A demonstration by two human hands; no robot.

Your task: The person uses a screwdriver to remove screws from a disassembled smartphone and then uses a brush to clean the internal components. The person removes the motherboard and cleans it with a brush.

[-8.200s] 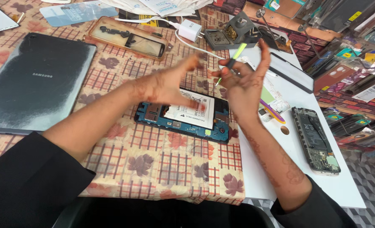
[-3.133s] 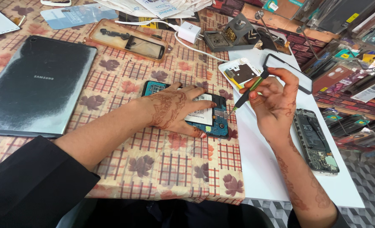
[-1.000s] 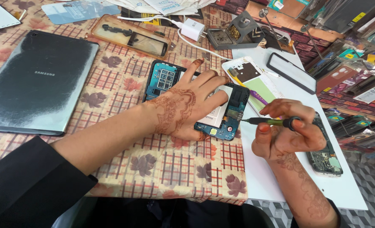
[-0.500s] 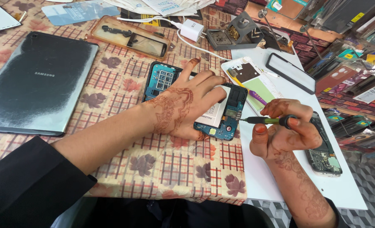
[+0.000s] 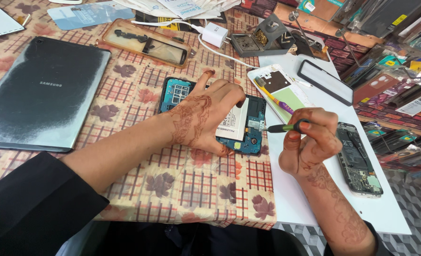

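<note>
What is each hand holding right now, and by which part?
Right hand grips a green-handled screwdriver by its handle. Left hand presses flat on the opened phone, grasping nothing.

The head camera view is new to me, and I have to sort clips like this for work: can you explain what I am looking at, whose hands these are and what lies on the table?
There is no machine here. A person wears one camera on the head, so you look down along their own arms in dark sleeves.

The left hand lies flat on an opened phone, back cover off, with a blue inner frame and a white battery showing. The right hand grips a small screwdriver with a green and black handle, its tip at the phone's right edge.

The phone lies on a checked tablecloth with a leaf pattern. To the left lies a dark tablet. Above are a clear phone case and a white charger with its cable. On the white board to the right lie a second opened phone and a black screen panel.
</note>
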